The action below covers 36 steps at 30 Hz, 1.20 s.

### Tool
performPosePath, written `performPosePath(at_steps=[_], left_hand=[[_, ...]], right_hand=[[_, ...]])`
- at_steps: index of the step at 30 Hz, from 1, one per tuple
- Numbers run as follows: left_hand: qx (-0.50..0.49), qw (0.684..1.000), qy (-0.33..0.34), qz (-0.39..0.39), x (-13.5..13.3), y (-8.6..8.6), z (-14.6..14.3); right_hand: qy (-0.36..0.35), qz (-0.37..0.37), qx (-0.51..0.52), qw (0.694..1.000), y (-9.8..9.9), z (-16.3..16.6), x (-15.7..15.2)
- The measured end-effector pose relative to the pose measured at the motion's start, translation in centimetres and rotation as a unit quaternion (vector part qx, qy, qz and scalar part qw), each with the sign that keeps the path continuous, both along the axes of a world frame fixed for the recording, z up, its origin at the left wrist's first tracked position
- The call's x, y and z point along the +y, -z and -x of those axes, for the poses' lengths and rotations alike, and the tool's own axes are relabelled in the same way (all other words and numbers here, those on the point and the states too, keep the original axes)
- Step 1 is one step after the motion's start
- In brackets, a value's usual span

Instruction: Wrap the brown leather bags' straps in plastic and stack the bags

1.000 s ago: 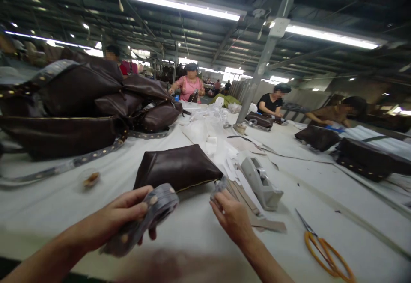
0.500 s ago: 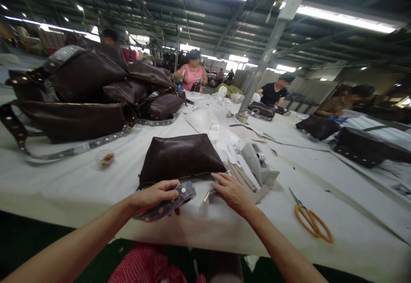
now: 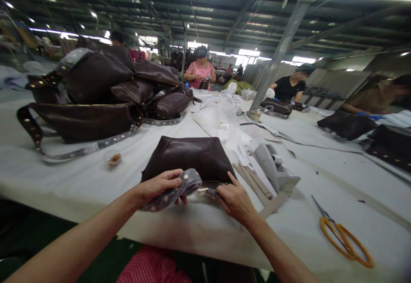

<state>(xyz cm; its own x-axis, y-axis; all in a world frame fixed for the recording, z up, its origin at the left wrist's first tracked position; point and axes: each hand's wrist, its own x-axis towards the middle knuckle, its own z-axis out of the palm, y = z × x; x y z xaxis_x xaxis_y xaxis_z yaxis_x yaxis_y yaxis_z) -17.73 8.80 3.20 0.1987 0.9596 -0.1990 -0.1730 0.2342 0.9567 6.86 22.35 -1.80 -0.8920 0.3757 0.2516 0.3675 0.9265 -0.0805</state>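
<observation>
A dark brown leather bag (image 3: 192, 156) lies on the white-covered table in front of me, its zip edge toward me. My left hand (image 3: 167, 186) is closed around a studded bag strap (image 3: 191, 178), wrapped in clear plastic and bent into a loop. At the bag's near right corner, my right hand (image 3: 234, 195) has its index finger stretched along the leather. Its other fingers are curled on the strap's plastic-covered end, where a gold-coloured metal piece (image 3: 202, 192) shows. Part of that end is hidden by the fingers.
Orange-handled scissors (image 3: 345, 240) lie at right. A grey tape dispenser (image 3: 272, 167) stands beside card strips (image 3: 253, 182). Brown bags (image 3: 96, 77) are heaped at left, near a small clear cup (image 3: 113, 159). Co-workers sit across the table, near a metal post (image 3: 279, 52).
My right hand has curled its fingers onto the strap end, index finger now on the bag. The strap loop in my left hand is raised slightly. The view has shifted a little.
</observation>
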Motion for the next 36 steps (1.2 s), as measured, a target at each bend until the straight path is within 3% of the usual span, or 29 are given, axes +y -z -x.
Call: performPosePath(at_steps=[5,7,9,11,13,15,17,19,24,28,30,36], left_hand=[[0.032,0.993,0.095,0.058,-2.0,1.1,-0.6],[0.04,0.99,0.118,0.068,-2.6,1.8,-0.9],[0.045,0.991,0.105,0.072,-2.8,2.2,-1.0],[0.05,0.994,0.072,0.07,-2.8,2.5,-0.9],[0.053,0.995,0.05,0.068,-2.5,2.5,-0.9],[0.055,0.995,0.047,0.07,-2.2,2.5,-1.0],[0.06,0.994,0.055,0.074,-1.9,2.3,-1.3],[0.069,0.993,0.063,0.068,-1.6,1.9,-1.8],[0.054,0.996,0.059,0.034,-0.8,0.8,-2.9],[0.037,0.997,0.07,0.016,-0.2,1.0,-2.8],[0.028,0.997,0.065,0.017,0.0,1.3,-2.6],[0.028,0.998,0.051,0.022,0.0,1.5,-1.7]], right_hand=[[-0.052,0.066,0.108,0.991,2.0,-1.9,-0.2],[-0.014,0.103,0.177,0.979,2.0,-3.8,-0.5],[0.075,0.168,0.256,0.949,1.9,-5.7,-1.4],[0.187,0.281,0.341,0.877,2.2,-7.0,-2.8],[0.277,0.417,0.403,0.766,2.8,-7.4,-4.3],[0.318,0.523,0.431,0.663,3.5,-6.8,-5.7],[0.324,0.577,0.452,0.598,3.7,-5.4,-6.6],[0.319,0.604,0.471,0.559,3.3,-3.7,-7.1],[0.318,0.628,0.51,0.493,2.2,-0.8,-6.9],[0.282,0.674,0.571,0.373,2.3,-0.2,-6.1],[0.265,0.7,0.577,0.327,2.2,-0.2,-5.6],[0.235,0.752,0.541,0.293,1.7,-0.1,-4.4]])
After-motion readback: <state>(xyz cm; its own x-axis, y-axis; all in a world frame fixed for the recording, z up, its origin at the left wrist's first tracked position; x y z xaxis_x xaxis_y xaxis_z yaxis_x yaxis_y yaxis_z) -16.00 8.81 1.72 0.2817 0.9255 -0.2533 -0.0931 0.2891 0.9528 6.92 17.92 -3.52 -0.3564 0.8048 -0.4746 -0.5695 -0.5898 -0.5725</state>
